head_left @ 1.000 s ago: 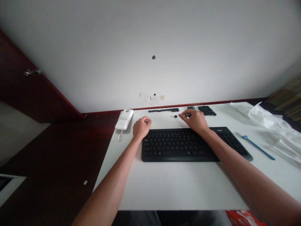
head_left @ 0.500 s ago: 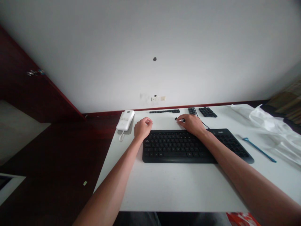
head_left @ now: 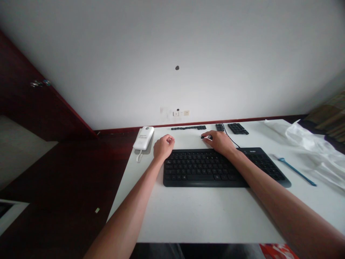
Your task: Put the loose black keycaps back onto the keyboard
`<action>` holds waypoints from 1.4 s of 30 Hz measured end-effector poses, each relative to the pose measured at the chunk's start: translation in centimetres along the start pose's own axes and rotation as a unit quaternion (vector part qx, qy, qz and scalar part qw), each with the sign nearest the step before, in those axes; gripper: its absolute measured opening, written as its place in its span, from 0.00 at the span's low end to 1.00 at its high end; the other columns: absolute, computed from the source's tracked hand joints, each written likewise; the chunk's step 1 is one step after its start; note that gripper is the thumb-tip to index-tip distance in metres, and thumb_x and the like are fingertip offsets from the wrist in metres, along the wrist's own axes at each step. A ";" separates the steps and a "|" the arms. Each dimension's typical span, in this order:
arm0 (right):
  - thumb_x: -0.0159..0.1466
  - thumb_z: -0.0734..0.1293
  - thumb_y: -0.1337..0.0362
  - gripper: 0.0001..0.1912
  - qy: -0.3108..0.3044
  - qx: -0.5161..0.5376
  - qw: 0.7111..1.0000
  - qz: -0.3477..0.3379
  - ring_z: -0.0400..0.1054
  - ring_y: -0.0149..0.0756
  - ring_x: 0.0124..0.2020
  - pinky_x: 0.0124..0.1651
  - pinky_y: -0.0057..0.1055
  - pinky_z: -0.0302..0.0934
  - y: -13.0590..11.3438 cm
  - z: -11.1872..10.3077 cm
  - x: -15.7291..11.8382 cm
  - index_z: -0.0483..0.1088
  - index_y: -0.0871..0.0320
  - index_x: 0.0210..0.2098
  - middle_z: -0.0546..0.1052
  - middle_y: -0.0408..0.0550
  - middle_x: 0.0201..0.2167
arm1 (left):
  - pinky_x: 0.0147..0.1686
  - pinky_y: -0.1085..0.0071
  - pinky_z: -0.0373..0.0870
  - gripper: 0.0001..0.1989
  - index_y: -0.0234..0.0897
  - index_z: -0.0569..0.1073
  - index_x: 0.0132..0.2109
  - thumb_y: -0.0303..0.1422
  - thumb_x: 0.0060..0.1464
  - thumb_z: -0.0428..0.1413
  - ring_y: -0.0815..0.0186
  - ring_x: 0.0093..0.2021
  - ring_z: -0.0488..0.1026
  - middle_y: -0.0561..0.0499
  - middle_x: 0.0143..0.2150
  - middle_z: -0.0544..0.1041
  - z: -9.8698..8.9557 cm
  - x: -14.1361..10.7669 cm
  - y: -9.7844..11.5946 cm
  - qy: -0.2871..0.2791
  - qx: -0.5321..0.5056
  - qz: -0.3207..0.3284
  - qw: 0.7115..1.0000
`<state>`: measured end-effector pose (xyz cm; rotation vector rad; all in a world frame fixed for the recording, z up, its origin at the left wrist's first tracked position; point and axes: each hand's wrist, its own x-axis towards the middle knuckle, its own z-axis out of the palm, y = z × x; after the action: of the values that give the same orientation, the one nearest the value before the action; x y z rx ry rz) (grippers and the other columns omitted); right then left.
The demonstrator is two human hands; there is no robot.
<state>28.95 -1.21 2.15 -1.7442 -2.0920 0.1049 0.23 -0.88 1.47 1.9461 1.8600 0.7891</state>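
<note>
A black keyboard (head_left: pixel 201 169) lies on the white table (head_left: pixel 205 216). My left hand (head_left: pixel 164 146) rests at its upper left corner, fingers curled in; whatever may be between them is hidden. Beyond the keyboard's top edge, my right hand (head_left: pixel 219 141) has thumb and fingers closed around a small black keycap (head_left: pixel 202 136). Behind the hands sits a row of black keycaps (head_left: pixel 188 127), with a small group (head_left: pixel 219 127) and a larger block of keycaps (head_left: pixel 237 128) to the right. My right forearm covers part of the keyboard.
A white power bank (head_left: pixel 144 138) with a short strap lies at the table's left edge. On the right are a blue stick-like tool (head_left: pixel 297 171) and crumpled white plastic (head_left: pixel 304 136). A black cable (head_left: pixel 231 139) runs behind the keyboard to the back edge.
The fingertips of my right hand have shifted slightly over the small keycap, covering more of it. My left hand stays in place.
</note>
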 end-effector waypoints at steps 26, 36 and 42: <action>0.67 0.70 0.58 0.13 -0.051 -0.005 0.998 -0.029 0.79 0.48 0.44 0.49 0.40 0.69 1.0 -1.3 -0.3 0.83 0.54 0.46 0.85 0.51 0.44 | 0.35 0.72 0.61 0.07 0.47 0.79 0.41 0.38 0.64 0.56 0.63 0.38 0.77 0.55 0.41 0.83 -0.2 -0.1 0.2 -0.002 0.004 -0.003 1.000; 0.65 0.70 0.60 0.09 -0.071 0.010 0.995 -0.065 0.79 0.43 0.37 0.46 0.36 0.68 0.0 -3.9 -1.0 0.84 0.50 0.41 0.85 0.45 0.36 | 0.34 0.71 0.61 0.07 0.47 0.80 0.41 0.37 0.63 0.56 0.64 0.37 0.77 0.55 0.41 0.83 -0.1 -0.1 0.2 -0.003 0.002 -0.003 1.000; 0.64 0.72 0.58 0.10 -0.128 0.026 0.985 -0.113 0.76 0.38 0.30 0.41 0.33 0.67 -1.0 -6.5 -2.3 0.84 0.48 0.42 0.84 0.42 0.30 | 0.35 0.71 0.62 0.06 0.46 0.80 0.41 0.36 0.63 0.57 0.64 0.37 0.77 0.54 0.41 0.83 -0.1 0.0 0.2 -0.005 -0.001 -0.005 1.000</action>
<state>30.63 -4.96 7.79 -1.5177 -2.4327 0.3291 0.36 -0.93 1.66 1.9341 1.8612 0.7780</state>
